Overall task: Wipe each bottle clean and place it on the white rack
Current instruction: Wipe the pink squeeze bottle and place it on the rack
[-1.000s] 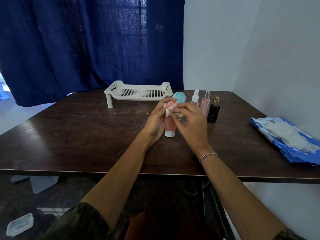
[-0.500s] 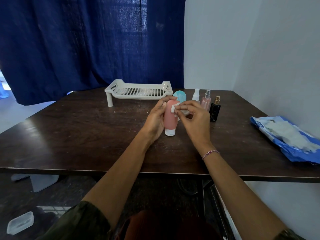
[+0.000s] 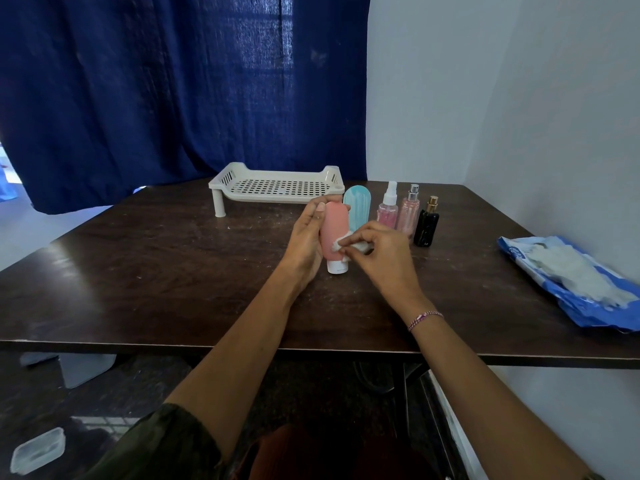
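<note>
the left hand (image 3: 306,244) grips the pink squeeze bottle (image 3: 334,225), which stands cap-down mid-table, just in front of the teal squeeze bottle (image 3: 358,206). the right hand (image 3: 384,258) pinches a crumpled white wipe (image 3: 341,245) against its lower side. the white perforated plastic rack (image 3: 277,187) stands behind, near the far edge of the dark wooden table (image 3: 156,271), whose widest stretch lies to the left.

- Daylight glows through the blue curtain (image 3: 263,74), brightest in a window-shaped patch, and spills in white at the gap (image 3: 8,174) by its left edge.
- The desk (image 3: 156,271) carries a pale sheen on its left corner, and shadows on it are faint.
- The wall (image 3: 519,116) is evenly, coolly lit.
- The floor (image 3: 104,403) below is dim.
- The wide lens tilts the wall's corner line.
- The left hand (image 3: 308,237) and right hand (image 3: 384,258) look fairly sharp.
</note>
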